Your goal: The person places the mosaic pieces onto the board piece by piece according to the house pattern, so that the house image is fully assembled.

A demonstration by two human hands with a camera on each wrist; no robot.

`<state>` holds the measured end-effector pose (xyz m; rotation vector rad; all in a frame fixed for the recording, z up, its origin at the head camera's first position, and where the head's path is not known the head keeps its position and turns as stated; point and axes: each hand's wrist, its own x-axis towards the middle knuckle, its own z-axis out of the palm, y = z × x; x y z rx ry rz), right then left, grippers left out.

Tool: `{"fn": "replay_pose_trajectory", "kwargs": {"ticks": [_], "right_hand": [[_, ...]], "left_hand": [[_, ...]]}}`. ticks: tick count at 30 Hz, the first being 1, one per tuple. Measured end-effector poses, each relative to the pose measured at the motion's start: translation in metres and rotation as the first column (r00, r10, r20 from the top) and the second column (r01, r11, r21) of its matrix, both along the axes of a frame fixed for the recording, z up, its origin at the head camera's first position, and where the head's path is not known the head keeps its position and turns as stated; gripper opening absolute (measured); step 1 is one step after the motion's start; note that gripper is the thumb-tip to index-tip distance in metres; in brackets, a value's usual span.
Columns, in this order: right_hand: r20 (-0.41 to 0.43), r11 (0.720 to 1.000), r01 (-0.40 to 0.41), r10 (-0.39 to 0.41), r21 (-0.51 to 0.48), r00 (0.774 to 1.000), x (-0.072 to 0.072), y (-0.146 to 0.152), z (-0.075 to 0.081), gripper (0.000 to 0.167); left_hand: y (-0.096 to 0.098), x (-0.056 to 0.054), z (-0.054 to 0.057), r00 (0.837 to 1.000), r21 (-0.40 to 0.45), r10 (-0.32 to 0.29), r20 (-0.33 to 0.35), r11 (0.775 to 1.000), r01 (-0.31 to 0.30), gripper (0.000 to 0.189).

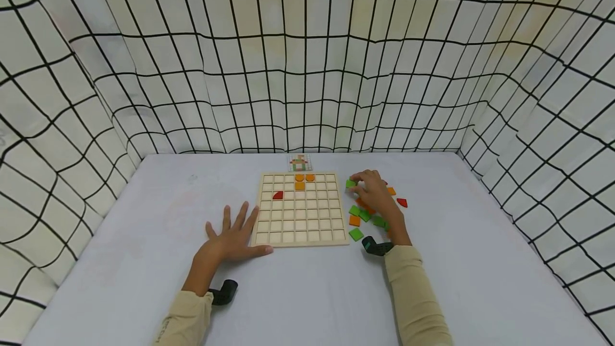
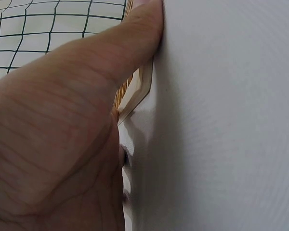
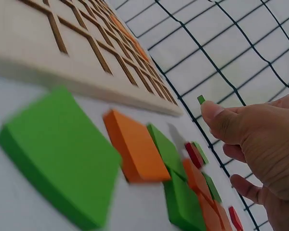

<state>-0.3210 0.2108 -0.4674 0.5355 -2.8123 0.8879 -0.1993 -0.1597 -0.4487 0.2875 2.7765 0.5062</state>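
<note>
A pale wooden grid board [image 1: 298,224] lies in front of me. In its upper rows are two orange round pieces [image 1: 310,178], an orange square [image 1: 300,186] and a red quarter-round piece [image 1: 278,195]. My left hand [image 1: 234,240] rests with spread fingers at the board's lower left corner, its thumb along the front edge. Right of the board, my right hand [image 1: 375,191] pinches a green tile [image 3: 201,99] between thumb and fingertip, raised above the table in the right wrist view. Loose green and orange tiles lie below that hand, partly hidden by it.
A small printed pattern card [image 1: 300,163] lies behind the board. Among the loose pieces are a near green tile [image 3: 62,159], an orange tile [image 3: 135,147] and a red piece [image 1: 402,203] at the far right. A black grid net [image 1: 307,73] encloses the white table [image 1: 307,292].
</note>
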Motion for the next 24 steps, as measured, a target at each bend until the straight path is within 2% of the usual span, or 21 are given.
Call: {"fn": "replay_pose_trajectory", "kwargs": {"ticks": [10, 16, 24], "right_hand": [[-0.027, 0.995, -0.097, 0.098, 0.019, 0.995, -0.002, -0.043, 0.002, 0.027], [-0.046, 0.982, -0.185, 0.186, 0.023, 0.981, -0.005, -0.067, 0.002, 0.026], [-0.027, 0.982, -0.187, 0.187, 0.002, 0.982, -0.004, -0.095, -0.001, 0.026]], "left_hand": [[0.001, -0.002, -0.002, 1.000, 0.007, 0.001, -0.003, 1.000, -0.001, 0.112], [0.002, -0.002, -0.001, 1.000, 0.004, 0.003, 0.000, 1.000, -0.003, 0.112], [0.001, -0.002, -0.002, 1.000, 0.002, 0.011, 0.011, 1.000, -0.012, 0.113]]}}
